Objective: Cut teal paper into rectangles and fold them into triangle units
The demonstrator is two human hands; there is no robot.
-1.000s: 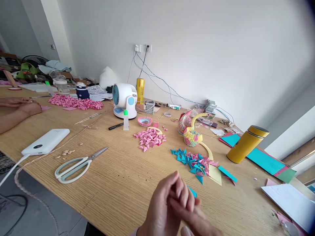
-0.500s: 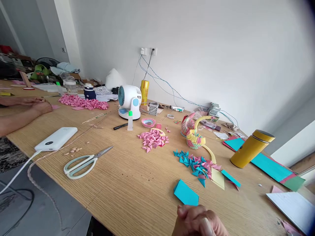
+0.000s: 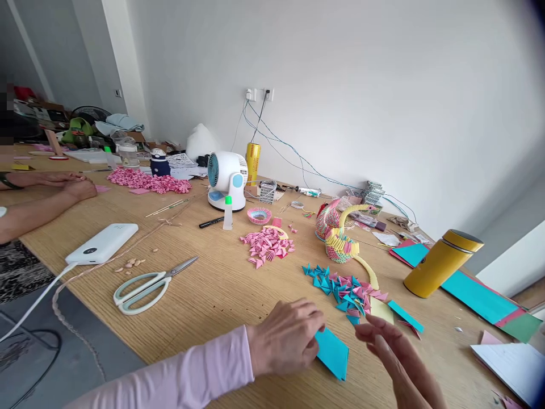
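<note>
My left hand (image 3: 289, 335), in a pale pink sleeve, reaches over the table with its fingers curled at the left edge of a folded blue paper piece (image 3: 334, 355). Its fingertips are partly hidden. My right hand (image 3: 400, 358) is to the right of that paper, thumb and fingers loosely bent and apart, with nothing visible in it. Just beyond lie a pile of blue and pink folded paper triangles (image 3: 340, 287), a pale yellow paper sheet (image 3: 382, 311) and a blue paper strip (image 3: 406, 316).
Scissors (image 3: 155, 287), a white power bank (image 3: 102, 244), a pink triangle pile (image 3: 266, 244), a glue bottle (image 3: 228, 216), a small fan (image 3: 227, 179), a woven-looking paper model (image 3: 338, 244) and a yellow flask (image 3: 443, 264) stand about. Another person's hands (image 3: 76, 184) rest at the left.
My left hand has come into view onto the blue paper, which has shifted slightly nearer. The hand seen curled at the bottom is gone from there; my right hand is now raised with fingers loosened.
</note>
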